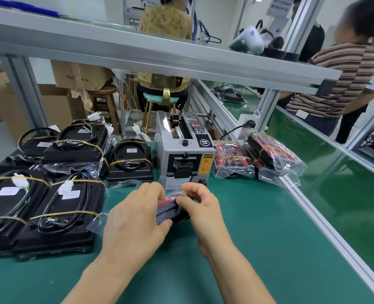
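A: From the head camera, you have a bagged black-and-red part held between both hands. It sits low over the green mat, right in front of the tape dispenser.

B: Your left hand wraps it from the left. The fingers curl over the top and the thumb is tucked under the near end.

A: Your right hand pinches the right-hand end. Thumb and forefinger are closed tight on the clear plastic film, and the other fingers are bent behind.

B: Whether the part touches the mat, you can't tell from here, because your hands cover its underside.

A: To your left lie black base units, each with a coiled cable and a white connector strapped on by rubber bands. More of them are stacked behind, some in clear bags.

B: To the right of the dispenser you have bagged bundles of red-and-black parts, side by side and touching, near the power socket.

A: An aluminium rail crosses above your bench, and a green conveyor belt runs along your right.

B: Beyond it, a person in a striped shirt stands by the belt. Another in a yellow top sits on a stool with their back to you.
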Demonstrator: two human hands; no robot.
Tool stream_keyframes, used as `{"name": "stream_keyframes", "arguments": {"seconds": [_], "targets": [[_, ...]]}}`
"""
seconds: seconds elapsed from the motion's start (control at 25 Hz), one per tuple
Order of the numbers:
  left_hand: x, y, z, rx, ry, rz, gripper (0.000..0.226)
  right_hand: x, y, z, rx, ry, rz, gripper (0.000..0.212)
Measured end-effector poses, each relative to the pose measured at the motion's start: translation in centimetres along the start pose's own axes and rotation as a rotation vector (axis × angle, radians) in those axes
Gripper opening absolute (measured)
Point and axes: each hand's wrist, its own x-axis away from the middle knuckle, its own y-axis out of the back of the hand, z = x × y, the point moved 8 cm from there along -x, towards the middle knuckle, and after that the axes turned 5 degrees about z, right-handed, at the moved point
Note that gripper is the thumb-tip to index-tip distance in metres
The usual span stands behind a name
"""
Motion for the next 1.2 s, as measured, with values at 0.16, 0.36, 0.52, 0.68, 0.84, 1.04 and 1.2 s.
{"name": "stream_keyframes", "arguments": {"seconds": [0.16,0.36,0.52,0.68,0.84,1.04,1.2], "targets": [[0.0,0.0,-0.1,-0.017,-0.006,-0.025,0.053,-0.3,0.9,0.0,0.085,0.033,-0.074,0.028],[-0.2,-0.3,0.5,-0.009,0.018,-0.019,0.048,-0.3,0.4,-0.2,0.029,0.015,0.040,0.020],[-0.4,-0.2,0.0,-0.019,-0.004,-0.016,0.043,0.6,-0.2,0.0,0.188,0.106,0.111,0.037],[-0.4,-0.9,0.2,-0.063,0.003,0.046,0.046,0.3,0.2,-0.1,0.130,0.077,0.148,0.039],[-0.8,-2.0,1.0,-0.331,0.096,0.200,0.069,-1.0,0.8,-0.3,0.077,0.049,0.062,0.015],[-0.9,-0.6,2.6,-0.075,0.154,0.147,0.057,-0.6,3.9,-0.7,-0.070,0.058,0.024,0.021],[-0.8,-0.5,4.7,0.841,0.128,0.122,0.064,1.4,5.0,-0.1,0.039,0.150,0.251,0.076]]}}
